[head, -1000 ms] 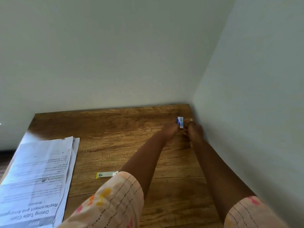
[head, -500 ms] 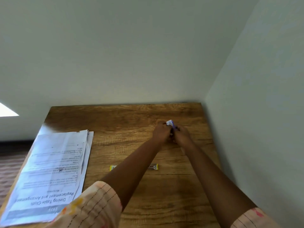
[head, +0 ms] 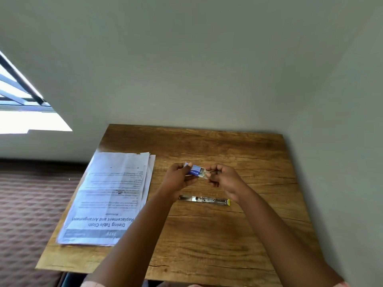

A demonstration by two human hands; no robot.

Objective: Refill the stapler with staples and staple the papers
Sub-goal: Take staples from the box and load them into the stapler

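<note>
Two bare hands work open a small blue and white cardboard staple box [head: 194, 170] above a wooden table.

The left hand [head: 177, 179] pinches the box's sleeve, while the right hand [head: 223, 178] has its fingers curled on the pale inner tray at the box's right end, which seems partly drawn out. This looks like the refill step: getting a strip of staples free. Next comes lifting a strip out with care and laying it into the long silver metal stapler with a yellow end [head: 204, 200], which lies flat on the table just beneath the hands. A stack of printed white papers [head: 109, 197] rests near the table's left edge. The brown wood-grain table [head: 217, 245] sits in a corner of plain pale walls [head: 186, 69]; a bright window [head: 24, 108] is at far left, with patterned brown floor [head: 31, 204] below.
</note>
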